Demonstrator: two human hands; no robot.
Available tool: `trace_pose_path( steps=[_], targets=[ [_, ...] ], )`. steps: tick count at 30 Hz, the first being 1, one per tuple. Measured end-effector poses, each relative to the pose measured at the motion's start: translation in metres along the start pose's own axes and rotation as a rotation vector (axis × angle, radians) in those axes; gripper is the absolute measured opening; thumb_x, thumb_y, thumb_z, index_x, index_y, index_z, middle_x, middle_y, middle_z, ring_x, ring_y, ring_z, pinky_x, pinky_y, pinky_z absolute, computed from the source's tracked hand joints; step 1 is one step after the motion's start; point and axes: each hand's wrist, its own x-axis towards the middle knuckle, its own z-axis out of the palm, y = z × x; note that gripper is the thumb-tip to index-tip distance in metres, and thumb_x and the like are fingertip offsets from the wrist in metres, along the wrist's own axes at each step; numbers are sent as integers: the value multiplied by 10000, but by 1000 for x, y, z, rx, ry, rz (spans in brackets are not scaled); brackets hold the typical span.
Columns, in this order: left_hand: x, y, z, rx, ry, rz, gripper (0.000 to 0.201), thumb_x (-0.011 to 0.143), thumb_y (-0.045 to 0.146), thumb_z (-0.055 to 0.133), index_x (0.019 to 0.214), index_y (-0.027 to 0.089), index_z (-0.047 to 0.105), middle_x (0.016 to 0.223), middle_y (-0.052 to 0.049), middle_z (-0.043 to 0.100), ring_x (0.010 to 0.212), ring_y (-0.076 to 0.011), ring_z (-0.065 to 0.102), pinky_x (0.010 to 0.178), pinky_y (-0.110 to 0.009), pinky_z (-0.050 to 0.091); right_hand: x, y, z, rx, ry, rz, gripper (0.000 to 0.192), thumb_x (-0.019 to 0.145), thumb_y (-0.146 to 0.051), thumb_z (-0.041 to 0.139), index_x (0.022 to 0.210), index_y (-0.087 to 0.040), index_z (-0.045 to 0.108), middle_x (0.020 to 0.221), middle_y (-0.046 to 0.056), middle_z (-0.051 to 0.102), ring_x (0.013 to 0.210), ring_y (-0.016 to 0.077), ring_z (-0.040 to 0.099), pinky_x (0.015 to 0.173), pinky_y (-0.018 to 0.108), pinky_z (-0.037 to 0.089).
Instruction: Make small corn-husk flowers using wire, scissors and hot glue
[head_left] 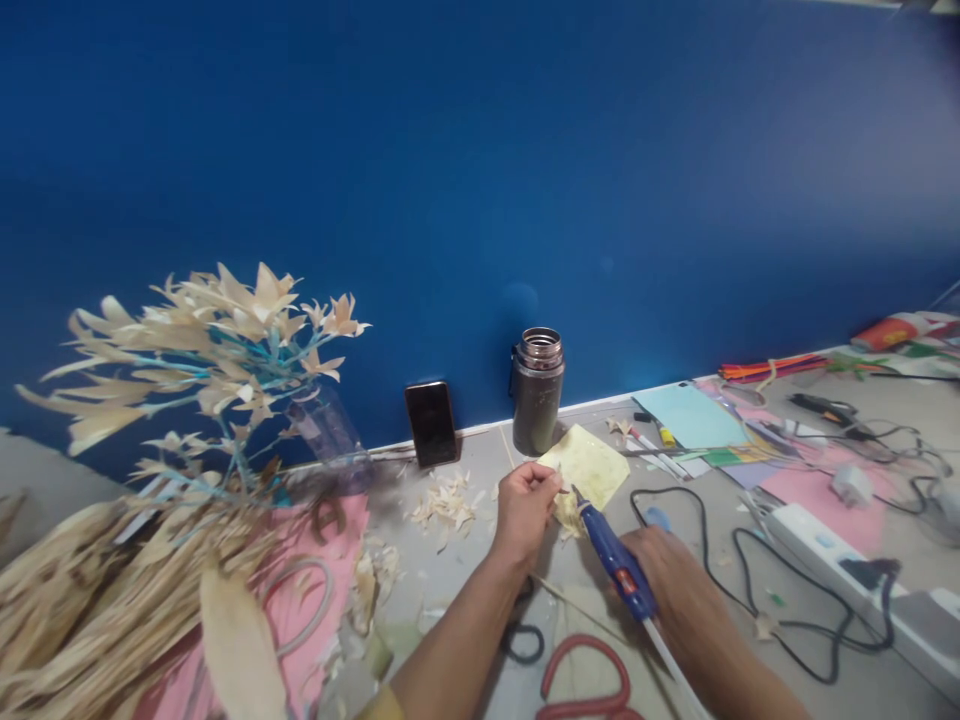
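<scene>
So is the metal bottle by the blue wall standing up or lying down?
Standing up. The metal bottle sits upright on the table, its top pointing up beside the blue wall.

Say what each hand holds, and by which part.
Right hand grips the blue glue gun by its rear body. Left hand pinches a small pale husk piece at its edge.

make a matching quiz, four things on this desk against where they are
Things:
1. glue gun
2. flask
3. phone
4. power strip

Places:
A. leaning on the blue wall
B. at the right, cords plugged in
C. in the right hand
D. upright by the wall, behind the yellow sheet

Pairs: 1-C, 2-D, 3-A, 4-B
</scene>
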Motion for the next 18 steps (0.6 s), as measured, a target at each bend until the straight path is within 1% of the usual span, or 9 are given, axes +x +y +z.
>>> trace_pose_path(
  steps=[3, 4, 7, 9, 11, 13, 15, 16, 18],
  targets=[
    [2, 6, -4, 3, 18, 34, 353, 632, 408, 863, 664, 156, 618, 425, 95, 421, 375, -31, 276, 397, -190, 181, 2, 2, -2, 6, -28, 7, 137, 932, -167, 505, 999, -221, 611, 879, 63, 647, 796, 243, 588, 762, 371, 447],
    [3, 9, -6, 3, 24, 47, 351, 639, 411, 859, 668, 153, 622, 433, 90, 434, 381, -31, 281, 402, -189, 181, 2, 3, -3, 3, -33, 10, 155, 917, -150, 505, 1000, -222, 614, 880, 64, 648, 799, 247, 586, 761, 373, 448],
    [4, 21, -8, -1, 21, 74, 351, 641, 411, 855, 679, 150, 625, 512, 45, 556, 391, -27, 306, 410, -193, 190, 5, 9, -4, -37, -39, 46, 228, 854, -104, 525, 1030, -213, 622, 926, 78, 657, 853, 268, 588, 787, 389, 460],
    [0, 28, -6, 4, -1, 83, 344, 639, 402, 853, 680, 150, 623, 561, 18, 614, 389, -24, 315, 410, -197, 188, 7, 14, -3, -79, -48, 83, 249, 837, -107, 551, 1050, -207, 632, 954, 86, 661, 872, 276, 591, 788, 394, 467],
    [-7, 34, -1, 24, -17, 89, 320, 644, 378, 849, 685, 151, 627, 568, 8, 631, 387, -26, 322, 414, -201, 190, 9, 20, -3, -95, -78, 97, 260, 835, -115, 572, 1067, -208, 646, 971, 88, 667, 882, 274, 599, 789, 392, 477],
    [-15, 39, 3, 53, -11, 94, 294, 647, 355, 843, 691, 154, 634, 567, 6, 638, 384, -30, 330, 415, -204, 199, 11, 24, -5, -80, -132, 81, 323, 819, -94, 580, 1107, -217, 656, 1033, 93, 677, 929, 270, 613, 818, 391, 485],
    [-23, 41, 6, 79, 14, 106, 278, 644, 345, 839, 691, 157, 640, 548, 16, 623, 384, -36, 334, 416, -207, 213, 14, 22, -10, -84, -156, 44, 401, 801, -78, 589, 1167, -226, 660, 1138, 108, 679, 993, 276, 617, 850, 400, 483],
    [-27, 41, 7, 87, 28, 109, 275, 642, 345, 838, 684, 160, 639, 527, 25, 603, 384, -39, 332, 415, -208, 216, 17, 17, -14, -96, -141, 19, 394, 817, -84, 589, 1176, -227, 666, 1155, 111, 682, 996, 278, 617, 845, 400, 478],
    [-34, 39, 8, 97, 56, 108, 267, 646, 346, 828, 675, 164, 634, 488, 45, 557, 386, -44, 323, 417, -209, 219, 24, 3, -22, -126, -44, -32, 265, 903, -129, 569, 1120, -218, 693, 1078, 105, 702, 934, 265, 615, 807, 387, 460]
  ],
)
